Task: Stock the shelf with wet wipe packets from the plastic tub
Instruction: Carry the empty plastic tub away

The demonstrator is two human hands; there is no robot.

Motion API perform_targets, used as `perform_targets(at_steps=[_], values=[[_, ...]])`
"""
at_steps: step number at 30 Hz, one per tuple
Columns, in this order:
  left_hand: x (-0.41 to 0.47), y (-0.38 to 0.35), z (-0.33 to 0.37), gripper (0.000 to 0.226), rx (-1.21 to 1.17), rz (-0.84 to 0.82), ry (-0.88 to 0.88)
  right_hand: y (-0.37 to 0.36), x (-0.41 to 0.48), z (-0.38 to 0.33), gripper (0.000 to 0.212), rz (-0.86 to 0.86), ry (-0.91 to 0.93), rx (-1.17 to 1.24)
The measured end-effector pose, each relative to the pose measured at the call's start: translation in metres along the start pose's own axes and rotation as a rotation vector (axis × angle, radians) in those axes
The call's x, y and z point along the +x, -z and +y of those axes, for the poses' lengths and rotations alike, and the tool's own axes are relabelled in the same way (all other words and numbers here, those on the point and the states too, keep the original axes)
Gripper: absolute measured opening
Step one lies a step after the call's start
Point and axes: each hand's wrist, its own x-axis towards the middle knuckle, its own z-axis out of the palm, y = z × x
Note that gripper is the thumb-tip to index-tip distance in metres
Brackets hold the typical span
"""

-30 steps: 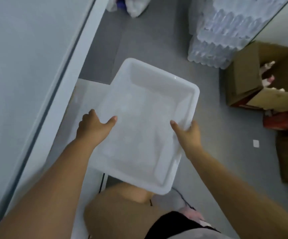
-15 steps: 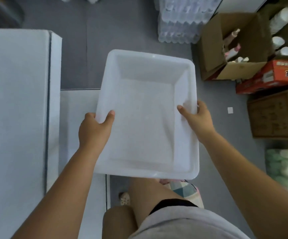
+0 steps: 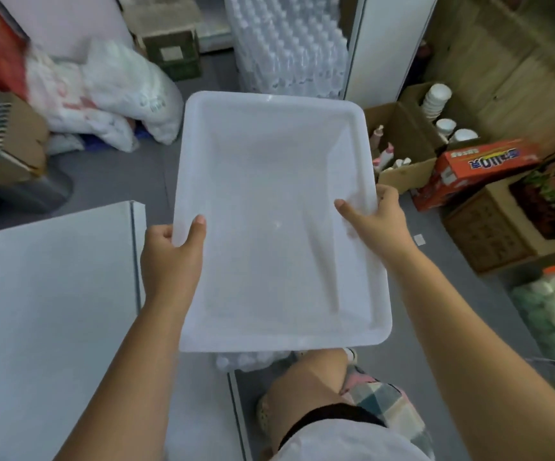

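A translucent white plastic tub is held in the air in front of me, level, with nothing inside it. My left hand grips its left rim, thumb inside the wall. At the right rim my right hand holds on the same way. No wet wipe packets are visible in the tub. A white shelf top lies below and to the left of the tub.
Stacked packs of water bottles stand straight ahead. White plastic bags lie at the left. Open cardboard boxes, an orange carton and a brown box crowd the right. My legs are below the tub.
The view has swung up and round from the shelf side toward the storeroom floor. The tub has stayed in both hands and turned from tilted to squarely ahead of me.
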Motion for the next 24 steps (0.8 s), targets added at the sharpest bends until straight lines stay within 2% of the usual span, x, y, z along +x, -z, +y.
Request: perform_targets(at_steps=[3, 8, 11, 19, 22, 24], values=[[-0.007, 0.0, 0.017, 0.049, -0.007, -0.037, -0.045, 0.016, -0.006, -0.012, 0.063, 0.028, 0.017, 0.017], [-0.017, -0.024, 0.054, 0.031, -0.03, -0.072, -0.098, 0.053, 0.003, -0.011, 0.06, 0.06, 0.027, 0.097], [-0.024, -0.058, 0.086, 0.029, -0.011, -0.096, -0.131, 0.087, 0.021, -0.003, 0.055, 0.085, 0.04, 0.138], [-0.029, -0.222, 0.198, 0.043, -0.057, -0.136, -0.114, 0.238, 0.148, 0.01, 0.053, -0.001, 0.04, 0.222], [-0.042, -0.294, 0.25, 0.044, -0.113, -0.221, -0.135, 0.309, 0.194, 0.013, 0.06, 0.096, -0.026, 0.276], [-0.052, -0.342, 0.284, 0.037, -0.129, -0.276, -0.16, 0.354, 0.216, 0.014, 0.056, 0.165, -0.045, 0.283]])
